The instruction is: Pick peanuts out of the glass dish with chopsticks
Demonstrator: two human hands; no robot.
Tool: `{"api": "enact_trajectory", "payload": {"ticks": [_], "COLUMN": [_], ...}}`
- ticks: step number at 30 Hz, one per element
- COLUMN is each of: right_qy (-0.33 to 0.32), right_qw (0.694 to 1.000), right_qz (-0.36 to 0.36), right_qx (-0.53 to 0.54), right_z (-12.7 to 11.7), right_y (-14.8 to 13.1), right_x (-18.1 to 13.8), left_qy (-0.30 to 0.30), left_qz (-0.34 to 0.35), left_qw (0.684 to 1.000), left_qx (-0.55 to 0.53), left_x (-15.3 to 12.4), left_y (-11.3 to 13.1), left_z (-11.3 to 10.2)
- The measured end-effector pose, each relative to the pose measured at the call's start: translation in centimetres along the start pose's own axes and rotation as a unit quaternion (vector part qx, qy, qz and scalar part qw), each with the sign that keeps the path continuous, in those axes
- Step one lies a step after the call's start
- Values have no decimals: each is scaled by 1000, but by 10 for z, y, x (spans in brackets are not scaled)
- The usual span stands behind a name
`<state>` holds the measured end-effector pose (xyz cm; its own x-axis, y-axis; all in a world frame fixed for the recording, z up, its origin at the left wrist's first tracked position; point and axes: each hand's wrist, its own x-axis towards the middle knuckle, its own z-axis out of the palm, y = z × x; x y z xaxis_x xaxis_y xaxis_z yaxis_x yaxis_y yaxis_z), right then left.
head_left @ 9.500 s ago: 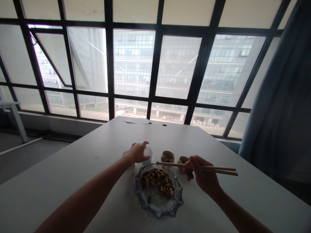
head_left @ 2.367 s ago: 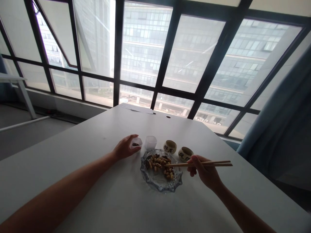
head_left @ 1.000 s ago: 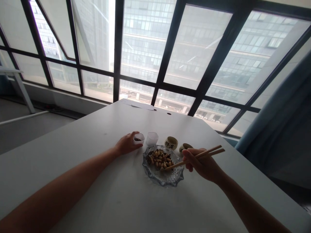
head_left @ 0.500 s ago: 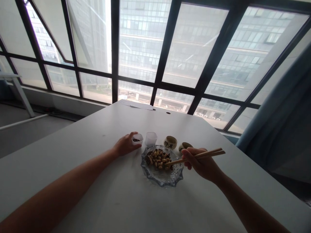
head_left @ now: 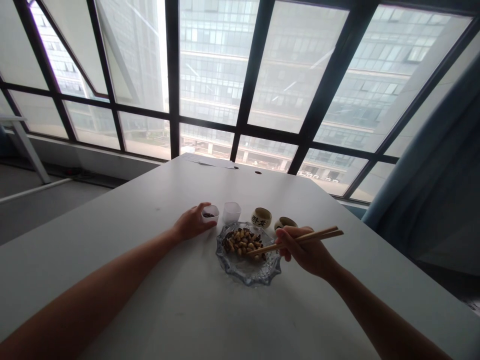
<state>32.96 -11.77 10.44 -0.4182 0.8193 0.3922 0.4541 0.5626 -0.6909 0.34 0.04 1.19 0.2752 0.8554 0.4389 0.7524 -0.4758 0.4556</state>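
The left ceramic cup [head_left: 261, 218] reads "卧龙".

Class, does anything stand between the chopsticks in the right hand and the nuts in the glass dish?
Nothing visible does. From the right hand, the chopsticks pass over the rim of the glass dish to the near edge of the nuts; whether they touch is unclear.

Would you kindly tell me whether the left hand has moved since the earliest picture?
Yes. Judged against the left ceramic cup, the left hand has moved farther left and now holds the translucent cup with dark pieces inside.
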Motion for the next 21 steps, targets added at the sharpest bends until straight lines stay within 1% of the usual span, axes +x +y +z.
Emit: {"api": "enact_trajectory", "payload": {"ticks": [4,7,9,11,13,15,18,21], "right_qy": [22,23,3,-29,-50,-41,-3,12], "right_qw": [1000,1000,1000,998,997,997,997,998], "right_qz": [4,-3,-20,-41,-43,-18,24,9], "right_qx": [-17,-15,-17,-30,-49,-67,-73,-53], "right_z": [-9,-11,-10,-9,-8,-9,-9,-3], "right_y": [6,7,6,5,3,-1,-10,-21], "right_x": [2,1,1,0,0,-1,-3,-4], "left_qy": [3,8,5,1,0,2,6,3], "left_qz": [0,0,-3,-3,0,3,10,8], "left_qw": [1000,1000,1000,1000,1000,1000,1000,1000], "left_qx": [-6,-9,-9,-10,-13,-15,-14,-11], "left_x": [0,0,0,0,0,0,0,0], "left_y": [-1,-1,-1,-1,-1,-2,-3,-3], "left_z": [0,1,1,1,1,1,1,2]}}
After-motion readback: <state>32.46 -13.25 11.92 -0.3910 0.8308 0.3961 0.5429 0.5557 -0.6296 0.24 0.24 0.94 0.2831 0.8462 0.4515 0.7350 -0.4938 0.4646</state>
